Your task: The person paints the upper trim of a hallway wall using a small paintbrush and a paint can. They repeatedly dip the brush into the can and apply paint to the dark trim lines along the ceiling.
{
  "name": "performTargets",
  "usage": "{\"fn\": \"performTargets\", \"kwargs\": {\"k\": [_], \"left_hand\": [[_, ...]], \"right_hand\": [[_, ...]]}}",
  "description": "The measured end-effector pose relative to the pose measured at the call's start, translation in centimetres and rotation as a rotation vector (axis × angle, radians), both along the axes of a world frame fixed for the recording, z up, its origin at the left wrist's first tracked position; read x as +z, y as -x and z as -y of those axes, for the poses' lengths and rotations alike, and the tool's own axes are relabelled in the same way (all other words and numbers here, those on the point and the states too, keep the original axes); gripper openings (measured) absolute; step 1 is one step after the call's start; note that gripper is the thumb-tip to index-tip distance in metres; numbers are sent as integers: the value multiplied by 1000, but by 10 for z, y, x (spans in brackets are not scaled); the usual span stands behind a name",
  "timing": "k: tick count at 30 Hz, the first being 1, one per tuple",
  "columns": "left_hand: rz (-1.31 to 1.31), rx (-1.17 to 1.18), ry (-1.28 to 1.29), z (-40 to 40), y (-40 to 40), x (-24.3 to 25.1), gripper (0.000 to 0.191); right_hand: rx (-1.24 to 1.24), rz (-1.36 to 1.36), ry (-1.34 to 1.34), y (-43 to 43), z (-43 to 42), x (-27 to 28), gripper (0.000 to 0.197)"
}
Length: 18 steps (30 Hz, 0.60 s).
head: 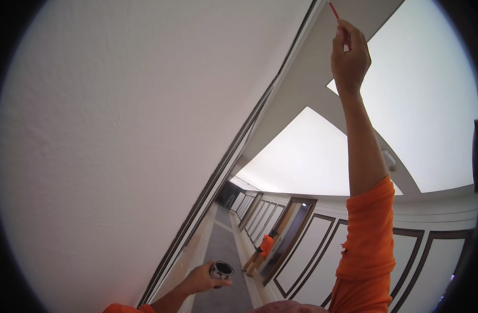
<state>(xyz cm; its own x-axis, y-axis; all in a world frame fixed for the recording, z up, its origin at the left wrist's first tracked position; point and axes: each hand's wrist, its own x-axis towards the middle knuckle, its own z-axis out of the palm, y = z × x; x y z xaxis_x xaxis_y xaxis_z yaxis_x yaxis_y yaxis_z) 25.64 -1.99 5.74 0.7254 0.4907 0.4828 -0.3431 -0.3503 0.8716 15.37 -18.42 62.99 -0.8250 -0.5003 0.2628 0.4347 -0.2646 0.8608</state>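
My right hand (350,58) is raised high at the upper right, its fingers pinching a thin red-handled tool (333,10), perhaps a brush; its tip is at the picture's top edge and hard to make out. Low in the picture, my left hand (204,278) holds a small round pot (222,269), dark inside, with pale smears on its rim. Between the big pale wall panel (125,137) and the ceiling runs a dark trim strip (239,137), and the tool's tip is near the upper end of this edge. Whether it touches anything cannot be told.
A co-worker in an orange top (266,246) stands by an open doorway (291,227) down the corridor. Dark-framed wall panels (309,254) line the far side. A grey floor strip (223,242) runs below, and large lit ceiling panels (301,156) hang overhead.
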Motion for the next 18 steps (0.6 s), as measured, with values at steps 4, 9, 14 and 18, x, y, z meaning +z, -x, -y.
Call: {"fn": "performTargets", "kwargs": {"k": [4,9,14,18], "left_hand": [[-3,13,-10,-2,-3,-1,76],[4,6,-5,-3,-7,-4,76],[-11,-16,15,-3,-7,-4,75],[12,-5,3,-3,-9,-6,75]], "right_hand": [[-31,-57,45,0,-3,4,20],[-64,-12,32,-1,-5,8,20],[-73,-8,0,0,-3,15,20],[-78,-8,2,-2,-3,16,20]]}}
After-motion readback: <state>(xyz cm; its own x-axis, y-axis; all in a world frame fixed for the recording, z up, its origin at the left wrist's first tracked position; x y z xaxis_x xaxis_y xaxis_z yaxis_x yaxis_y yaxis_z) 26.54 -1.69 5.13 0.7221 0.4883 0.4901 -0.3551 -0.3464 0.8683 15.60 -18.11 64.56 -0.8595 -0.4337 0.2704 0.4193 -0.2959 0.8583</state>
